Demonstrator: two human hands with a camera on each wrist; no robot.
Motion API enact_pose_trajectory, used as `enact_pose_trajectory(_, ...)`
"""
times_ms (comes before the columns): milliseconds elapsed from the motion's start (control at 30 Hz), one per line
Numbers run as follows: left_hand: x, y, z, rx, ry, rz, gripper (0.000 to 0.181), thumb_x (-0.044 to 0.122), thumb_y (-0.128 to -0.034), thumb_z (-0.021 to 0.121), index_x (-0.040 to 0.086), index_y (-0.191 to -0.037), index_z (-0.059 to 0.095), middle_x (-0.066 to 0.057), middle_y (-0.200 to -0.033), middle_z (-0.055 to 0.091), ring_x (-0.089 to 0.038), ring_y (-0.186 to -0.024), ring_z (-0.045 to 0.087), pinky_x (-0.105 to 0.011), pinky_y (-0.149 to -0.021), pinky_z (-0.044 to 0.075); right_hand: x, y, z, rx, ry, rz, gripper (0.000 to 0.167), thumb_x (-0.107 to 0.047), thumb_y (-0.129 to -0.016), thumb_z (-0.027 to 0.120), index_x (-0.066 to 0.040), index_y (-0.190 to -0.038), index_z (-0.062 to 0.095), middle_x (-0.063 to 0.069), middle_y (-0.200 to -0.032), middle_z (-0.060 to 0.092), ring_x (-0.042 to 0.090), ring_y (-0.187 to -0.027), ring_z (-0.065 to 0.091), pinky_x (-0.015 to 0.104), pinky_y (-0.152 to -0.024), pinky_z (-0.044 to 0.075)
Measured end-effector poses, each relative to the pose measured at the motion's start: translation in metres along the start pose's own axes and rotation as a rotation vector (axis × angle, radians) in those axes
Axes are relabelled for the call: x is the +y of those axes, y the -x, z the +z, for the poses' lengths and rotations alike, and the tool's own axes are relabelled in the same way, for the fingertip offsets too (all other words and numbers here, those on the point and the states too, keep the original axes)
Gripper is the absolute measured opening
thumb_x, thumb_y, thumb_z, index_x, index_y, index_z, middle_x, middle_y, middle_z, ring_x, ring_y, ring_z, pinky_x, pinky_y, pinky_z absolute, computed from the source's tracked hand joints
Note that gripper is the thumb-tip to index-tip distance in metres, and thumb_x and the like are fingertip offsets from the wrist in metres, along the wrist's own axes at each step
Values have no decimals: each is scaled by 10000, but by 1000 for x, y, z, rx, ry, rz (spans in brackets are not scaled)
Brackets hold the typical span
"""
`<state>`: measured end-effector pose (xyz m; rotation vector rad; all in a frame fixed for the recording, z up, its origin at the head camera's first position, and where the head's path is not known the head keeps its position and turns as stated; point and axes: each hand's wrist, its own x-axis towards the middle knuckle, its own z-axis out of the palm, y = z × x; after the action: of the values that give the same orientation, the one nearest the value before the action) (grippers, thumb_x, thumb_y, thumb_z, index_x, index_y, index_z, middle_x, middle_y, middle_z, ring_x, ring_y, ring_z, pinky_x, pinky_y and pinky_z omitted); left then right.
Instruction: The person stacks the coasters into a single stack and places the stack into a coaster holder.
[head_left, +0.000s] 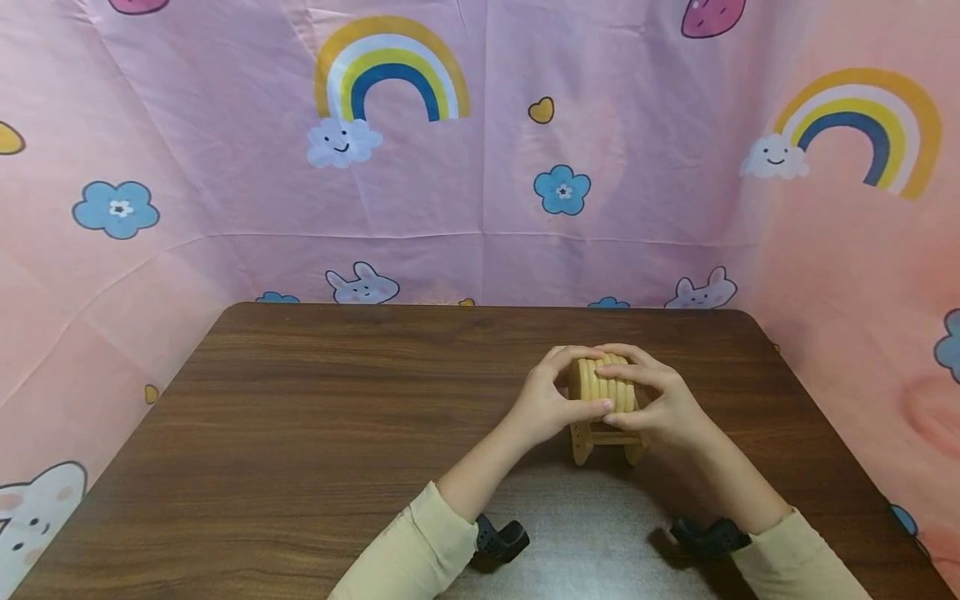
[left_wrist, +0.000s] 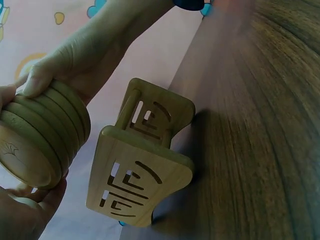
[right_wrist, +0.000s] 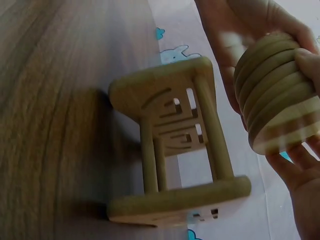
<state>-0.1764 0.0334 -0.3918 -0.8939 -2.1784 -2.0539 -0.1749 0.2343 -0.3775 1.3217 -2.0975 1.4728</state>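
In the head view, my left hand (head_left: 551,396) and right hand (head_left: 671,408) hold a stack of round wooden coasters (head_left: 607,385) between them, set on edge in a row. Thumbs press the near side while the other fingers curl over the far side. Just below is a wooden coaster rack (head_left: 581,446) standing on the table. Both wrist views show the coasters (left_wrist: 45,130) raised above the rack (right_wrist: 215,135) and apart from it. Cut-out slots pattern the rack's side panels, which round bars join. An engraved line design marks the end coaster's face in the left wrist view.
The dark wood-grain table (head_left: 337,433) extends far to the left of the hands. Behind it hangs a pink and purple cloth (head_left: 480,183) printed with rainbows, flowers and rabbits. Black wrist devices (head_left: 502,540) sit at both sleeve cuffs, low over the tabletop.
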Motion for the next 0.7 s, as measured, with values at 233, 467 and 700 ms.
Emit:
enact_pose_trajectory(233, -2, -7, 4, 21, -79, -24, 543, 209, -729, 846, 283, -1217, 617, 97, -1187, 529, -118, -1092, 491, -370, -873, 448, 14, 7, -9, -11, 11, 85, 611, 179, -602, 808, 11, -1170, 657, 240, -1308, 488, 254, -1247, 448, 286, -960, 421)
enact_pose_trajectory(467, -8, -10, 7, 7, -66, -68, 530, 208, -743, 837, 280, -1216, 610, 86, -1208, 529, -123, -1139, 466, -445, -934, 394, 18, 11, -11, -10, 11, 115, 616, 166, -601, 815, 17, -1176, 652, 237, -1302, 489, 221, -1243, 448, 268, -963, 410)
enact_pose_trajectory(700, -12, -11, 10, 20, -54, -79, 503, 209, -757, 823, 251, -1212, 614, 58, -1186, 522, -124, -1118, 461, -451, -939, 384, 22, 14, -10, -8, 10, 160, 622, 212, -600, 785, 48, -1180, 633, 265, -1304, 477, 197, -1256, 437, 256, -982, 385)
